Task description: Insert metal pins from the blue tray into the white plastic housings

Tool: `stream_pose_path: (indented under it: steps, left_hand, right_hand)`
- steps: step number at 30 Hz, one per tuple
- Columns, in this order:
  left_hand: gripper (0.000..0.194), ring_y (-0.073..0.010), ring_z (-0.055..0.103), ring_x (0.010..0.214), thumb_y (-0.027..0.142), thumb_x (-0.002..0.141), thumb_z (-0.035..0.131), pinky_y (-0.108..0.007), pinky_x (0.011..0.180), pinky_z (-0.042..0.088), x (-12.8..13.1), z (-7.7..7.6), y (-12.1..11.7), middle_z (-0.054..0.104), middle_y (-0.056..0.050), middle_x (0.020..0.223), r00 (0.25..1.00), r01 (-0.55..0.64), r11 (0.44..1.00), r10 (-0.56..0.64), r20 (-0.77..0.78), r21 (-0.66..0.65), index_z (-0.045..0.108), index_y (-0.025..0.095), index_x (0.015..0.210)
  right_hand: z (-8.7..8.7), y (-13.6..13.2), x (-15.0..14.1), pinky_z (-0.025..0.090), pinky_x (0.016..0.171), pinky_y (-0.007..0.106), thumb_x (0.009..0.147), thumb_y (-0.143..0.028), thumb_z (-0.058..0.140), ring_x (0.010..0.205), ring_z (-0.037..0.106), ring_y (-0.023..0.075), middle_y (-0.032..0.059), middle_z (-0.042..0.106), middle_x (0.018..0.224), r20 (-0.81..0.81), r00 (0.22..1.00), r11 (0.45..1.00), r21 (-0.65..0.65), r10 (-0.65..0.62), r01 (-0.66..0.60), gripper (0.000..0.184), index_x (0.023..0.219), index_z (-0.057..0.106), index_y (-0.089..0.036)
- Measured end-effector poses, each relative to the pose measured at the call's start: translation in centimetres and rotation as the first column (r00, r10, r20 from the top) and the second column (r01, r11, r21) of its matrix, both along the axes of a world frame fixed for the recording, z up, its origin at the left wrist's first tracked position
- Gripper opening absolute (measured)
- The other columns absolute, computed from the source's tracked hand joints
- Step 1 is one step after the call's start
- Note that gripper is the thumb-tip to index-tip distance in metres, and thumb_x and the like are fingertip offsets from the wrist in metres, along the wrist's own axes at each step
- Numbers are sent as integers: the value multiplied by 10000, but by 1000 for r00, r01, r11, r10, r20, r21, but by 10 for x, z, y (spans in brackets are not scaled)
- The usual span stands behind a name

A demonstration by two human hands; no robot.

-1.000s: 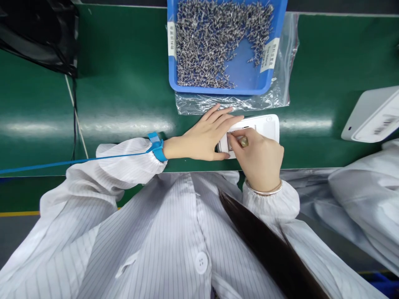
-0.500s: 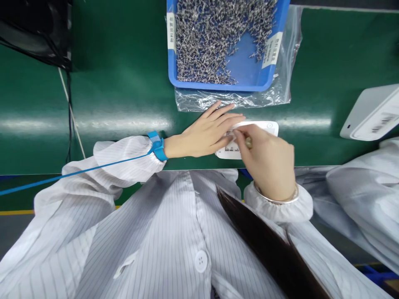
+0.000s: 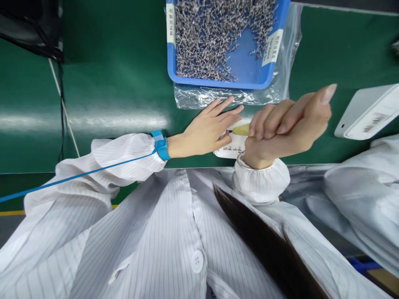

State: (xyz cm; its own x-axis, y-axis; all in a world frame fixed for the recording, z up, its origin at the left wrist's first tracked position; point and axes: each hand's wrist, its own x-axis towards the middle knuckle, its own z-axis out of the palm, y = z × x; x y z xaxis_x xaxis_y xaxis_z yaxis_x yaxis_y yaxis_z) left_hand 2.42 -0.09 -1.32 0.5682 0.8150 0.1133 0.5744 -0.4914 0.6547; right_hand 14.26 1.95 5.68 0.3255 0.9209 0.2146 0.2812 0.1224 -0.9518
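Note:
A white plastic housing (image 3: 226,153) lies near the table's front edge, small metal parts showing in its recess. Across its left end rests my left hand (image 3: 205,132), fingers spread, with a blue wrist strap (image 3: 160,144) behind it. My right hand (image 3: 286,124) is closed round the yellow handle of a screwdriver (image 3: 241,130), thumb pointing away to the right. The tool lies almost level over the housing, its dark tip close to my left fingers. My right hand and wrist cover the housing's right part; I cannot tell whether the tip touches it.
Ahead stands a blue tray (image 3: 220,84) of small metal pins on a clear plastic bag (image 3: 199,97). A white device with a barcode label (image 3: 370,114) is at the right, near another person's sleeve (image 3: 361,178). A black object (image 3: 29,27) and cables (image 3: 64,108) are at the left.
My right hand has gone from a pinch over the housing to a full grip on the screwdriver, turned and raised to the right. My left hand stays on the housing with slightly shifted fingers.

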Motion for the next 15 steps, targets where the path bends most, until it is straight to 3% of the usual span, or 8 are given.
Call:
stream_pose_path:
  steps: [4,9,15]
  left_hand:
    - [492,-309,182,1566,309,938,459,-582,1284,122,0,-1,0,410,-60,1597,999,-3,1000,3,36,-18,488,194,1416]
    - [547,-308,162,1570,233,892,471,-598,1279,105,0,1,-1,402,-69,1601,996,2,999,2,89,-51,478,195,1438]
    - [539,-306,156,1571,222,889,473,-585,1281,105,0,3,-2,407,-88,1597,996,1,998,4,85,-67,492,169,1425]
  right_hand:
    - [-1,-1,1,253,384,265,1028,-432,46,336,169,85,-100,104,496,46,999,999,-37,-19,21,460,672,306,-300]
    - [6,-3,2,261,374,262,1009,-344,42,301,156,82,-110,78,470,188,978,995,-17,-90,94,426,657,279,-310]
    - [8,-5,-5,273,399,250,1009,-346,61,320,168,65,-111,86,478,184,983,998,58,-30,19,469,636,340,-293]
